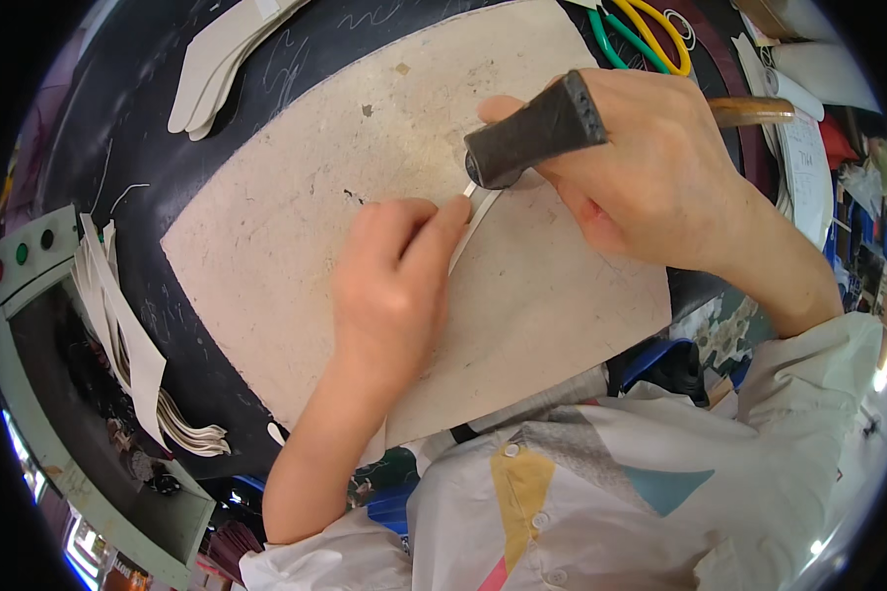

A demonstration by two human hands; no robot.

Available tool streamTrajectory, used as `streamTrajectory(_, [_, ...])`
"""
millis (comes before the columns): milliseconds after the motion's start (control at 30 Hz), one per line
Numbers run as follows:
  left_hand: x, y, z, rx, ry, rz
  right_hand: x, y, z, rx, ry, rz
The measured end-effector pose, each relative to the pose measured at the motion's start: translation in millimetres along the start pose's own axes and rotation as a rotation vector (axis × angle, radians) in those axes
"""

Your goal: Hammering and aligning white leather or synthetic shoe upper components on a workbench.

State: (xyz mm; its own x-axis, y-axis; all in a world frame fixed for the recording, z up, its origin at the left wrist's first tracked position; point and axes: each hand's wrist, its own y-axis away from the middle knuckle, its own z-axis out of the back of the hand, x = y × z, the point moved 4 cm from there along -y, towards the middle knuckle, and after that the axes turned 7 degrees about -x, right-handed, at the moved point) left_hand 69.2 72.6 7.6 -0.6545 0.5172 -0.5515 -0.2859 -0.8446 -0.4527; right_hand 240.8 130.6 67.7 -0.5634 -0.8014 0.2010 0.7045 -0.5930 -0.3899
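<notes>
My right hand (650,172) grips a knife with a thick dark handle (537,133); its tip points down at a narrow pale strip (475,227) lying on the beige cutting board (296,227). Fingertips of my left hand (394,286) press that strip flat against the board, just left of the blade. The blade itself is mostly hidden between the handle and my fingers.
The board lies on a dark, scratched tabletop (138,138). Stacks of pale cut pieces sit at the top left (222,59) and at the left edge (128,345). Scissors with yellow and green handles (641,30) lie at the top. A machine panel with coloured buttons (25,251) is far left.
</notes>
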Motion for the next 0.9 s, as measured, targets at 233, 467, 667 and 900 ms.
streamTrajectory(233, [-3.1,8.5,1.7,0.003,0.011,0.188,3.8,4.2,-4.7,-0.049,-0.052,-0.037])
streamTrajectory(467, [-14.3,11.7,7.0,0.062,-0.137,0.042,15.3,2.6,-2.2,-0.028,-0.072,-0.059])
streamTrajectory(667, [-36.8,62.1,57.4,0.44,-0.018,0.516,13.6,7.5,-13.0,-0.079,-0.067,-0.024])
streamTrajectory(900, [-86.9,67.9,95.5,0.646,0.119,0.464,19.5,10.1,-10.9,-0.101,-0.025,-0.016])
